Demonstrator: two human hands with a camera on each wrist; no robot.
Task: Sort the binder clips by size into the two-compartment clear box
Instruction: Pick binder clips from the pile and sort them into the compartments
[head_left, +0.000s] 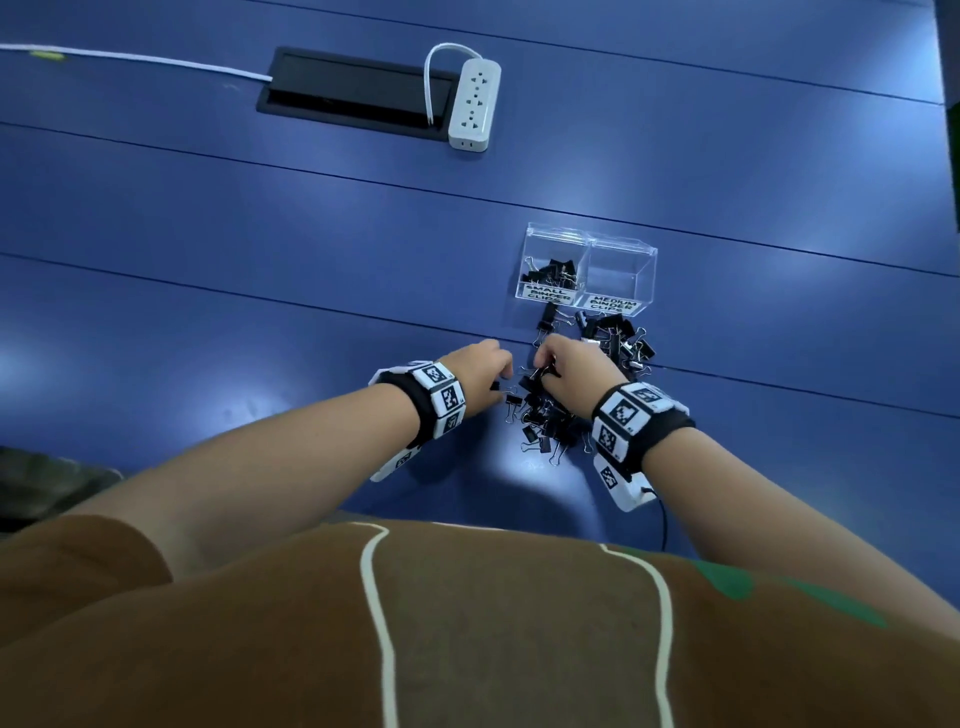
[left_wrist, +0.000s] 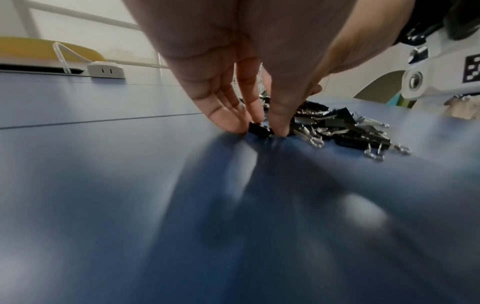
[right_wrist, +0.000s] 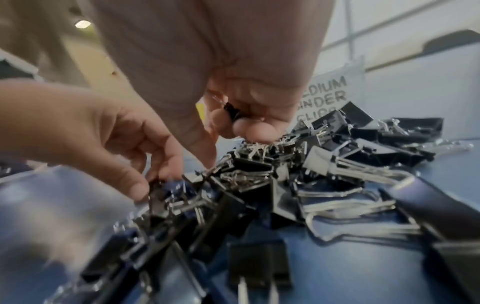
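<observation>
The clear two-compartment box (head_left: 621, 249) stands on the blue table beyond my hands. Its left compartment, labelled small, holds several small black clips (head_left: 553, 270). The right one, labelled medium (right_wrist: 328, 96), holds nothing. A loose pile of black binder clips (head_left: 550, 421) lies between the box and me. At the pile's left edge my left hand (left_wrist: 259, 131) pinches a small black clip (left_wrist: 258, 129) against the table. My right hand (right_wrist: 233, 123) hovers over the pile (right_wrist: 259, 185), fingers curled round a small black clip (right_wrist: 232, 112) in the palm.
A white power strip (head_left: 474, 104) lies far back beside a black cable hatch (head_left: 353, 88), with a white cord (head_left: 130, 60) running left. Larger clips (head_left: 621, 338) are heaped right in front of the medium compartment. A thin black cable (head_left: 663, 519) hangs from my right wrist.
</observation>
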